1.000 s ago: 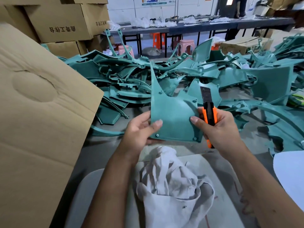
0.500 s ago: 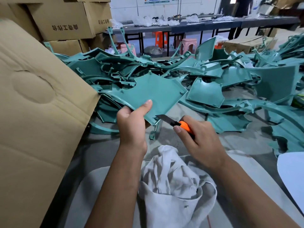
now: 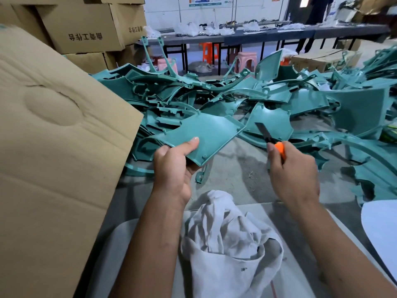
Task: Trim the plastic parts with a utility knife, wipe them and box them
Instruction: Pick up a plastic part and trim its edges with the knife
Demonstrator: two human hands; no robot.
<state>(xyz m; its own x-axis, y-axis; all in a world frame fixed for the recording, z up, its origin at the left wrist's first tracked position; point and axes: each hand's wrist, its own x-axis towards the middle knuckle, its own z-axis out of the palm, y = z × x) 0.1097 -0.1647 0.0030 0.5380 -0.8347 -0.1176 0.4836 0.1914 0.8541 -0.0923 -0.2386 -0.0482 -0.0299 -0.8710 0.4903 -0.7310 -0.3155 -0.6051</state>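
In left hand (image 3: 171,168), flat teal panel (image 3: 206,134)

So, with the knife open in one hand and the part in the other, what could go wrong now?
1. The utility knife in the right hand has its blade well extended and bare, pointing toward the teal panel; a slip while trimming might reach the left hand, whose thumb lies on the panel.
2. The panel is held only at one corner, in the air, so it may twist under the blade.
3. The white rag lies just below and could be nicked.
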